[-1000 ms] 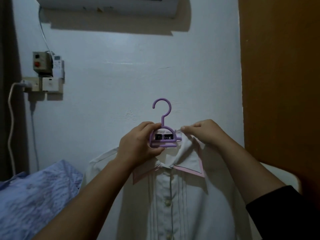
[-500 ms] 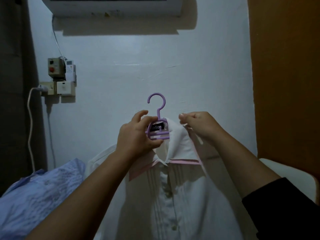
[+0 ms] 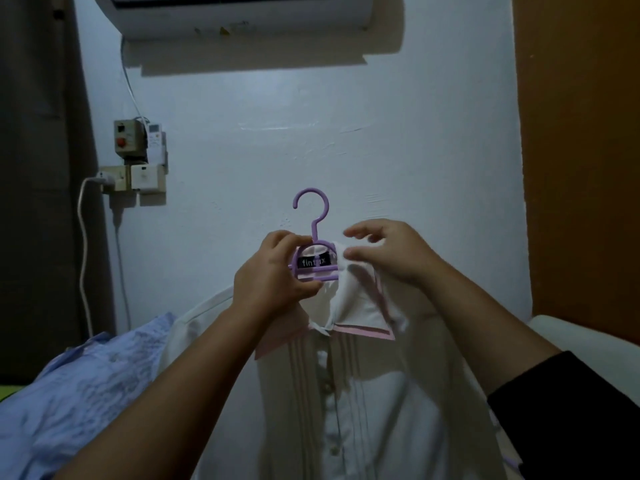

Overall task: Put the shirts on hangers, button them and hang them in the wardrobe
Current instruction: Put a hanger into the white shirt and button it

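Change: right hand (image 3: 391,252) has loosened on the collar since half a second ago; its fingers, then pinched on the cloth, now spread over it. The hanger label, half covered before, shows again.
Left grip: left hand (image 3: 273,275) curls round the neck of the purple hanger (image 3: 313,251), thumb across the lower front bar, fingers behind.
Right grip: thumb and fingertips rest on the raised collar (image 3: 360,299); fingers only loosely bent, no firm pinch visible.
Hanger attitude: upright, hook on top with its opening turned left; long axis of the bars runs left to right, mostly inside the shirt.
Shirt: white shirt (image 3: 374,403) hangs from the hanger in front of the person, front facing the viewer, placket running straight down; pink trim along the collar edge.
Buttons: placket looks closed below the collar, though the dim light makes this hard to confirm.
Hidden: hanger arms covered by the shoulders; shirt hem cut off at the bottom edge; label text partly blurred.
Beside: blue shirt (image 3: 86,393) lies crumpled at lower left.
Behind: pale wall (image 3: 277,98) with a socket (image 3: 133,174).
Right edge: orange-brown panel (image 3: 581,150).
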The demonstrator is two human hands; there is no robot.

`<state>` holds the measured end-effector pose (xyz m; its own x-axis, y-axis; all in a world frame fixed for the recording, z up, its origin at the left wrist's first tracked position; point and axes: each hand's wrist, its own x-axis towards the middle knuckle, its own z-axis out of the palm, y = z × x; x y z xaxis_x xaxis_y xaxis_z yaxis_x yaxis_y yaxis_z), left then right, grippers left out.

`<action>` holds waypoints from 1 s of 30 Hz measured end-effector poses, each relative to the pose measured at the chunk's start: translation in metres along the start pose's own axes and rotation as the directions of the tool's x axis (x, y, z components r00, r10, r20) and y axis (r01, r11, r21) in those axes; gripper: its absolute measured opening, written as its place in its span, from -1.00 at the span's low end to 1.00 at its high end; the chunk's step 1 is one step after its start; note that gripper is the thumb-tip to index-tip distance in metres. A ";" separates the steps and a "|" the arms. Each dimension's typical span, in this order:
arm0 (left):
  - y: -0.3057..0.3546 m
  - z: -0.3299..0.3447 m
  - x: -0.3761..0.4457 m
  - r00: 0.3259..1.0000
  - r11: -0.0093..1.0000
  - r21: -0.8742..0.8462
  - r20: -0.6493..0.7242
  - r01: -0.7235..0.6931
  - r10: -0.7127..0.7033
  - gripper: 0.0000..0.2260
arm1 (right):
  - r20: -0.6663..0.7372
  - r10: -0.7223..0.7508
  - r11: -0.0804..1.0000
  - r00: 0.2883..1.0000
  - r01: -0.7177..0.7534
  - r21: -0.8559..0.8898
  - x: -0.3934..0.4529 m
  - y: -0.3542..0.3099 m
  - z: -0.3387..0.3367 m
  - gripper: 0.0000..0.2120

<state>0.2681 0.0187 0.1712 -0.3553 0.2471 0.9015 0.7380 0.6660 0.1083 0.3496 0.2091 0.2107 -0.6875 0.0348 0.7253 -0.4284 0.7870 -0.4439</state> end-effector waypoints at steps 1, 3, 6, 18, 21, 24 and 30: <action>0.001 0.001 -0.001 1.000 1.000 0.010 -0.001 -0.011 0.011 -0.42 | 0.042 -0.032 0.981 0.999 0.039 -0.190 0.000 -0.008 0.009 -0.63; -0.001 0.002 -0.003 1.000 0.999 0.031 -0.001 -0.014 0.014 -0.38 | 0.072 -0.094 0.861 0.993 0.118 -0.494 -0.001 -0.015 0.027 -0.50; -0.004 -0.002 -0.005 1.000 1.000 0.002 -0.004 -0.003 0.003 -0.36 | 0.010 -0.192 0.799 0.981 0.162 -0.579 -0.001 -0.011 0.047 -0.39; -0.036 -0.047 -0.015 1.000 1.000 0.017 -0.014 -0.012 0.012 -0.20 | -0.102 -0.186 0.929 0.977 0.141 -0.342 0.016 0.004 0.062 -0.42; -0.045 -0.053 -0.023 0.997 0.988 0.140 0.034 -0.068 0.064 -0.17 | -0.116 -0.156 0.953 0.981 0.118 -0.279 0.022 0.007 0.068 -0.40; -0.057 -0.058 -0.028 0.981 0.936 0.296 0.042 -0.191 0.187 -0.19 | -0.125 -0.105 0.972 0.987 0.074 -0.225 0.026 0.010 0.074 -0.41; -0.089 -0.075 -0.042 0.955 0.841 0.452 0.131 -0.298 0.267 -0.21 | -0.151 -0.032 0.989 0.988 0.010 -0.145 0.036 0.022 0.091 -0.48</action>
<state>0.2605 -0.1042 0.1553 -0.2174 0.5064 0.8345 0.4673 0.8046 -0.3665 0.2617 0.1720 0.1795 -0.5769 0.1022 0.8104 -0.3457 0.8683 -0.3557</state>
